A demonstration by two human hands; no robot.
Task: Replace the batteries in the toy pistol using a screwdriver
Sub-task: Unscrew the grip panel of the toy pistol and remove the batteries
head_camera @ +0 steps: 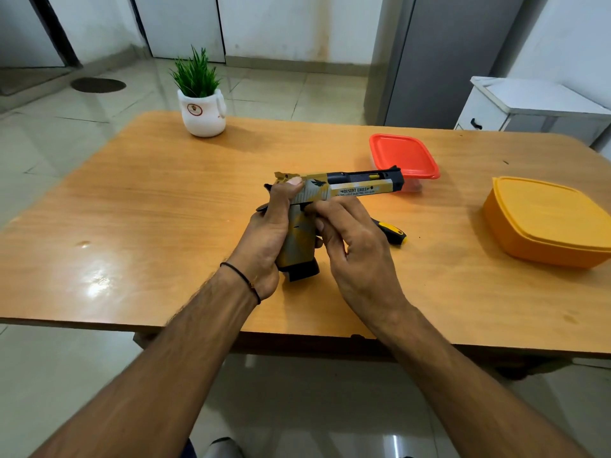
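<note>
Here, a person's left grip (267, 233) is wrapping closed around the handle of a yellow, grey and black plastic toy pistol (357, 186), with the thumb pressing on the slide's rear. It is holding the pistol over the orange-brown wooden worktop (165, 209), barrel pointing right. The right grip (350, 246), fingers curled, is pinching the frame just above the handle. A black-and-yellow-handled screwdriver (393, 233) is lying on the worktop just behind that hand. Likely risks: bare fingers tugging at a screwed cover could be snapping plastic, or the pistol could be twisting loose and dropping.
</note>
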